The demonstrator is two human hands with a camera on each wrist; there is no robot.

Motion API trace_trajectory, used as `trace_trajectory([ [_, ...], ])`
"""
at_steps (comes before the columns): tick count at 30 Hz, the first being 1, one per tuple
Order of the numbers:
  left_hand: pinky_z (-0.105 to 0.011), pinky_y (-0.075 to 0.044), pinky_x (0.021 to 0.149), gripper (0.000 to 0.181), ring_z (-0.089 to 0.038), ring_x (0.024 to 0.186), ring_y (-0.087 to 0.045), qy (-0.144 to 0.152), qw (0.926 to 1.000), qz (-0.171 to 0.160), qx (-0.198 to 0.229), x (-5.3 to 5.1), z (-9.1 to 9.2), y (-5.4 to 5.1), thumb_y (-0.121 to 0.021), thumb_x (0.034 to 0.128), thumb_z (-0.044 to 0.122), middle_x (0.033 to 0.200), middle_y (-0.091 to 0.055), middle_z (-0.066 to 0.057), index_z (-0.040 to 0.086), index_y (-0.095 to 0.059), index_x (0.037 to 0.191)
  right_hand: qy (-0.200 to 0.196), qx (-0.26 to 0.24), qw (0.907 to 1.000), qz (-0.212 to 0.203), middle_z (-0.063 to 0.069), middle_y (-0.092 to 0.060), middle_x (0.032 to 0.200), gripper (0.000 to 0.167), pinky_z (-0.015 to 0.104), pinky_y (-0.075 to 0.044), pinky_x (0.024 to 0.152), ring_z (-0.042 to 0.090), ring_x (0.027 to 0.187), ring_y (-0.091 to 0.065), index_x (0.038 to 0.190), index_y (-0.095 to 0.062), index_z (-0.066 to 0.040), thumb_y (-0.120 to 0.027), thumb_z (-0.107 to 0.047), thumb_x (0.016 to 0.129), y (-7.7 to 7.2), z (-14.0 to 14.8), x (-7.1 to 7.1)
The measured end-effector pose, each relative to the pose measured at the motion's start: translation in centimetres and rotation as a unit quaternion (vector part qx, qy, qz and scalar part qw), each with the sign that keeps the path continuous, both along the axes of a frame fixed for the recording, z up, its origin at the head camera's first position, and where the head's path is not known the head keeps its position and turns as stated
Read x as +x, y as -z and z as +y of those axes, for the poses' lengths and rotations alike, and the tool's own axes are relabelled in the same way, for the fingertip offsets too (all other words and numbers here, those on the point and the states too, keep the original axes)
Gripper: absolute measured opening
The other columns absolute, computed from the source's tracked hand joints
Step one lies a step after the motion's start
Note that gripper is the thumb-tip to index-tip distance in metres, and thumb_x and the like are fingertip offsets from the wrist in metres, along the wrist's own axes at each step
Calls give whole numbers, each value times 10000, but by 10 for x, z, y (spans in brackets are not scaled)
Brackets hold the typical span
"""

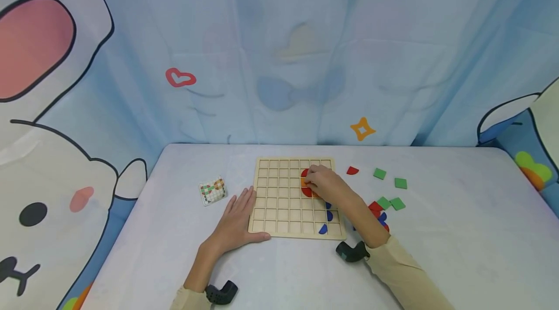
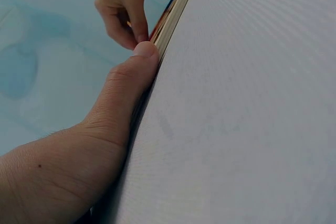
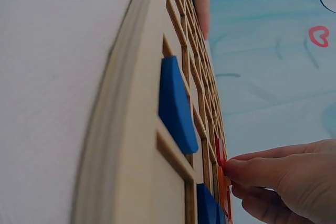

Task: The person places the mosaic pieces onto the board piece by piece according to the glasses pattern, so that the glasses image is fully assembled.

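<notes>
A wooden grid board [image 1: 279, 203] lies on the table. Along its left edge rests my left hand [image 1: 238, 218], fingers straight and thumb at the bottom left corner; the left wrist view shows that thumb [image 2: 126, 87] against the board's edge. My right hand [image 1: 329, 186] is over the upper right part of the board, with thumb and fingers pinching an orange piece [image 3: 227, 180] low at the grid. Red pieces [image 1: 307, 192] sit above and below it in the head view. Several blue pieces [image 1: 329, 216] lie in cells nearer the board's lower right.
Right of the board lie loose green pieces [image 1: 400, 183], a red quarter piece [image 1: 352, 171] and a cluster of red and blue pieces [image 1: 375, 206], partly behind the right forearm. A small pattern card [image 1: 213, 190] lies to the left. A curtain [image 1: 279, 82] hangs behind the table.
</notes>
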State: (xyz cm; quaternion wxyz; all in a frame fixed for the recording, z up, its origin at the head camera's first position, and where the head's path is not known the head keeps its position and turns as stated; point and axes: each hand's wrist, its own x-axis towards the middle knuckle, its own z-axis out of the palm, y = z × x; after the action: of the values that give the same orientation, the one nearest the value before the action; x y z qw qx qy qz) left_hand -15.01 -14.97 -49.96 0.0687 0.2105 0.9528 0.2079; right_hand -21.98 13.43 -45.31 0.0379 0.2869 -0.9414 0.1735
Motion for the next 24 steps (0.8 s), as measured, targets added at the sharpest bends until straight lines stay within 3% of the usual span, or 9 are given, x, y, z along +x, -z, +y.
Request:
trace_trajectory([
  [13,-472,-63,1246,1172,-207,1538,-28,-18,10000,-2,52,1,0,-1,-661,756,695,1652,-66,-53,67,-88,1563,-96,214,9997,29,41,-645,862,64,291,-555,738,161,792,-573,897,-762,-47,-717,-52,852,-2,6,0],
  [24,-472,-55,1246,1177,-214,1539,-31,-5,10000,-3,64,0,1,0,-664,753,695,1652,-61,-56,63,-88,1561,345,27,9987,-361,39,-665,936,143,320,-562,751,169,829,-591,991,-751,-75,-685,-164,900,-11,20,-4],
])
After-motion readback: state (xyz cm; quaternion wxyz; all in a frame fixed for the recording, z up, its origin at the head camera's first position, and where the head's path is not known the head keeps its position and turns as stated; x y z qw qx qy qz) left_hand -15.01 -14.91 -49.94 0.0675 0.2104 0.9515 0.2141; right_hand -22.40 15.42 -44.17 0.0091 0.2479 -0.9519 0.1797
